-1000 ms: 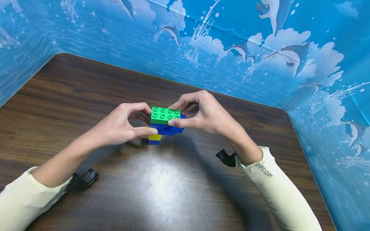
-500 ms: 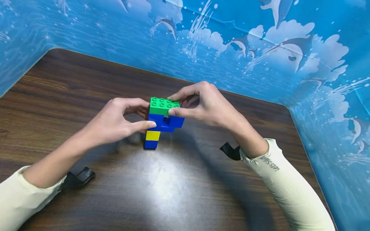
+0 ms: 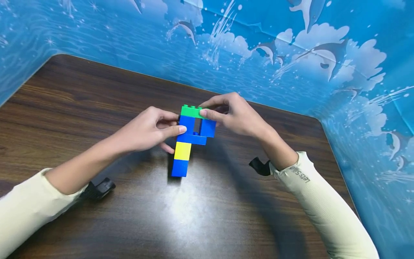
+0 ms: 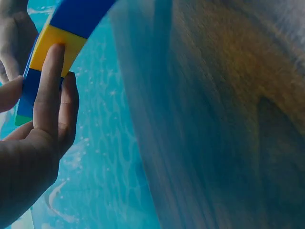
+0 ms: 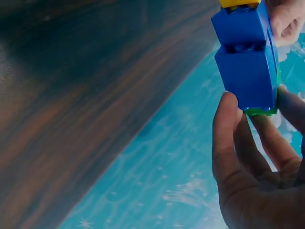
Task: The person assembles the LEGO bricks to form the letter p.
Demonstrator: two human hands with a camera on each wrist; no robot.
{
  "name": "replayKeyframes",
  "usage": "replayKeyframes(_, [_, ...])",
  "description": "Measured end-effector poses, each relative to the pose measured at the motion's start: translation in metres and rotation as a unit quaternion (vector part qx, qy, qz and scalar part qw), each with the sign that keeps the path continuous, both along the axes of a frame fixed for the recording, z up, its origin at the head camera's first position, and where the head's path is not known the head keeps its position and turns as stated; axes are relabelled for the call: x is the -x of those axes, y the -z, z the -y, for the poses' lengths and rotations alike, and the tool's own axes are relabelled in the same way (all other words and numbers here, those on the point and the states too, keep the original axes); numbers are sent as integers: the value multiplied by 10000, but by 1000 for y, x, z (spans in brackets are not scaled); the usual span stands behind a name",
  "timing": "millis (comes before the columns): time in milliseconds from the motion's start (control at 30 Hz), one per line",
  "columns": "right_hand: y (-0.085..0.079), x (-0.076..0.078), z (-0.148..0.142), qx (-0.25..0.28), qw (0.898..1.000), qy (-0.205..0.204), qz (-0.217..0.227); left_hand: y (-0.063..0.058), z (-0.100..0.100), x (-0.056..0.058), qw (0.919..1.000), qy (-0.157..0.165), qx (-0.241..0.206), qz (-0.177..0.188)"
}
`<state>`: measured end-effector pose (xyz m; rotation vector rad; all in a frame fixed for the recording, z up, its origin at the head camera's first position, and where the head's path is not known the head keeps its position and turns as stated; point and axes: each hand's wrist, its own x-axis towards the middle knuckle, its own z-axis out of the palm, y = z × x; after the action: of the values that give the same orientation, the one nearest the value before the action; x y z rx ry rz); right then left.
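A stack of toy building bricks is held over the table in the head view. On top lies a green brick with studs. Under it two blue bricks stand with a gap between them, and a flat blue brick crosses below. A yellow brick and a blue brick form a leg at the lower left. My left hand grips the upper left blue brick, thumb in front; one finger touches the yellow brick in the left wrist view. My right hand pinches the green brick's right end.
The dark wooden table spreads around the hands. A blue curtain printed with dolphins stands along its back and sides. Black straps hang at both pale sleeves.
The brick stack has tipped so that its front face shows more and the studs less, and it has moved a little right. Both hands have moved right with it, keeping their hold.
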<state>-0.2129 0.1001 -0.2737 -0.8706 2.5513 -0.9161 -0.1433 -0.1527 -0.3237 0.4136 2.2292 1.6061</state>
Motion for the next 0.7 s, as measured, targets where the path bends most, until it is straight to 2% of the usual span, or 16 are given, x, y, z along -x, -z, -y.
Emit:
replayKeyframes(133, [9,7,-5,-4,9995,207,233,0,-7,12,9986,205,306,381])
replayKeyframes(267, [22,16,-8,-26,9989,331,325,2,-15,26,9937,222,688,851])
replayKeyframes(367, [33,22,-10,-33,9983,365,444,6,-19,34,9901,279,917,1021])
replayKeyframes(500, [44,28,-12,-5,9969,391,684,14,-23,40,9877,374,1150,992])
replayKeyframes(700, [57,37,-15,33,9935,425,1060,23,-29,42,9879,391,1243,846])
